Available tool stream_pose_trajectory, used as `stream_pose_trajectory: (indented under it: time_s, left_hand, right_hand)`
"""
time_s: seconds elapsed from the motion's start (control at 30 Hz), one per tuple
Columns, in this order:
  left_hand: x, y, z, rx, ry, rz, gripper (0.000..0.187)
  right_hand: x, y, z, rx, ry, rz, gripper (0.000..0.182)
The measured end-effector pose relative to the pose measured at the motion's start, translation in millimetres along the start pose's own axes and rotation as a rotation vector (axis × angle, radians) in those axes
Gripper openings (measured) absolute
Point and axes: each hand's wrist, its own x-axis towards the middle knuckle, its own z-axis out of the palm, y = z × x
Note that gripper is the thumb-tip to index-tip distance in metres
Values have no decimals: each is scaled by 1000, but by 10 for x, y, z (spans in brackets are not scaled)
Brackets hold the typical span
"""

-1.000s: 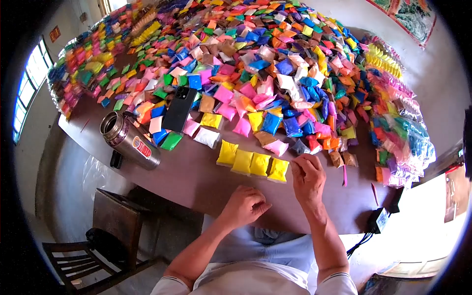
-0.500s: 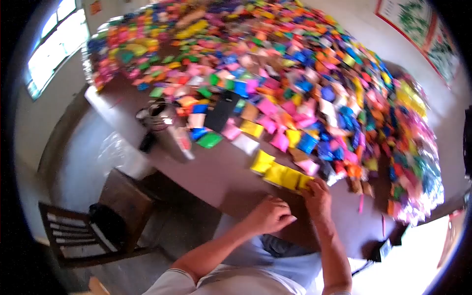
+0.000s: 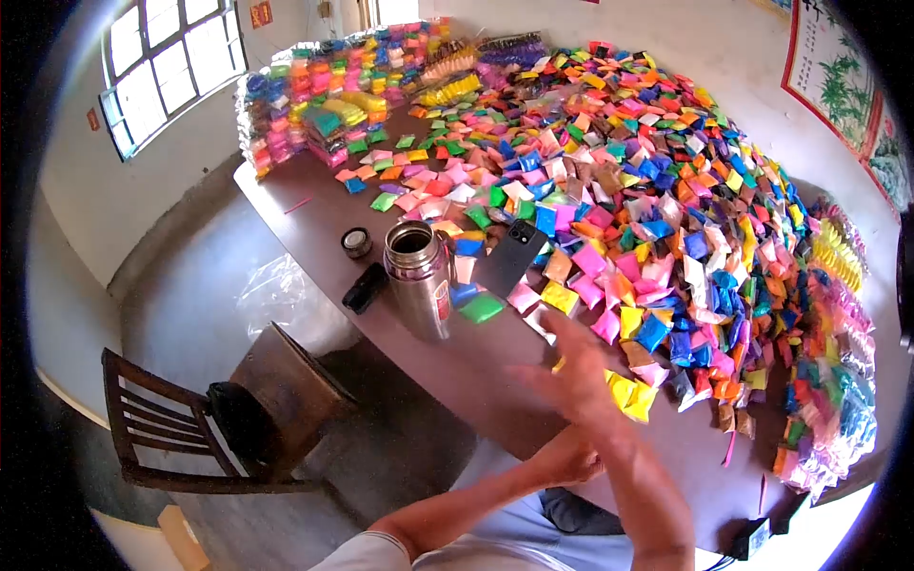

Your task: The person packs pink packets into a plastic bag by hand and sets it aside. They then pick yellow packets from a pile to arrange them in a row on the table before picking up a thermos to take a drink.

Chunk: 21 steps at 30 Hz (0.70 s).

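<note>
My right hand (image 3: 576, 385), blurred by motion, is over the table with thumb and fingers spread apart. Beneath and beside it lie yellow packets (image 3: 630, 396) in a short row, partly covered by the hand. My left hand (image 3: 568, 458) is close to my body at the table's near edge, its fingers curled. My right forearm crosses in front of part of it, and whatever is in those fingers, if anything, is hidden. A white packet (image 3: 539, 322) lies just beyond my right fingertips, next to another yellow packet (image 3: 560, 298).
A large heap of colourful small packets (image 3: 657, 181) covers the far side of the brown table (image 3: 409, 381). Left of my hands stand an uncapped steel flask (image 3: 419, 285), its lid (image 3: 356, 242) and a black phone (image 3: 514, 259). A wooden chair (image 3: 181, 428) stands at the left.
My right hand has left the right end of the yellow packets and swung left over the row, its fingers spreading. My left hand is now partly behind the right forearm. The view has shifted.
</note>
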Motion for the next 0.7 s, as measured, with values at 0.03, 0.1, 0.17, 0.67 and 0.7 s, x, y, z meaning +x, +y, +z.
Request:
stream_pose_trajectory:
  time_s: [0.03, 0.1, 0.17, 0.67, 0.7]
  left_hand:
    - [-10, 24, 36, 392, 5, 143, 28]
    - [-286, -109, 1006, -420, -85, -227, 16]
    - [-417, -179, 1448, -763, -26, -425, 16]
    - [-42, 102, 31, -413, 44, -182, 14]
    - [-24, 95, 13, -339, 83, -157, 15]
  right_hand:
    - [139, -78, 191, 9, -58, -24, 96]
    - [429, -296, 519, 21, -82, -73, 109]
    - [632, -413, 779, 146, -75, -100, 117]
    - [1056, -319, 1361, 111, -104, 12, 119]
    - [1035, -314, 1393, 253, -29, -80, 118]
